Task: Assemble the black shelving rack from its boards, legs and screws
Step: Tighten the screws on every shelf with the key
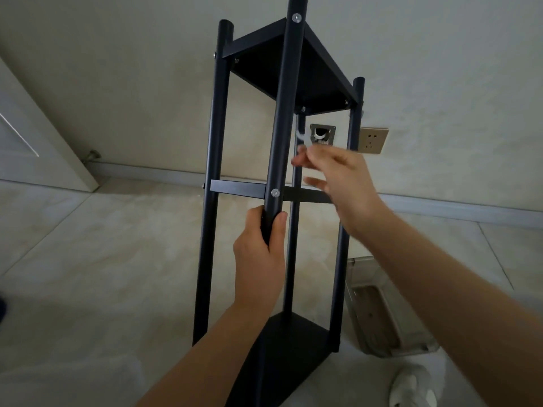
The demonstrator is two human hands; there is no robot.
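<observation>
- Rack (282, 183) stands upright on the floor (102, 259), boards fixed between four legs; tugging a screw hard could tip it.
- Left hand (261, 259) has its grip wrapped round the near leg (286, 98); loosening lets the frame twist.
- Right hand (340, 183) pinches a small blurred wrench (302, 136), which might slip and drop.

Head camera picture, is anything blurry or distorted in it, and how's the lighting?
In the head view, the right hand and the small pale tool it pinches are smeared by motion blur; the left hand gripping the near black leg is sharp. Wide-angle distortion bows the wall skirting and splays the legs. Light is dim and flat, no glare.
</observation>
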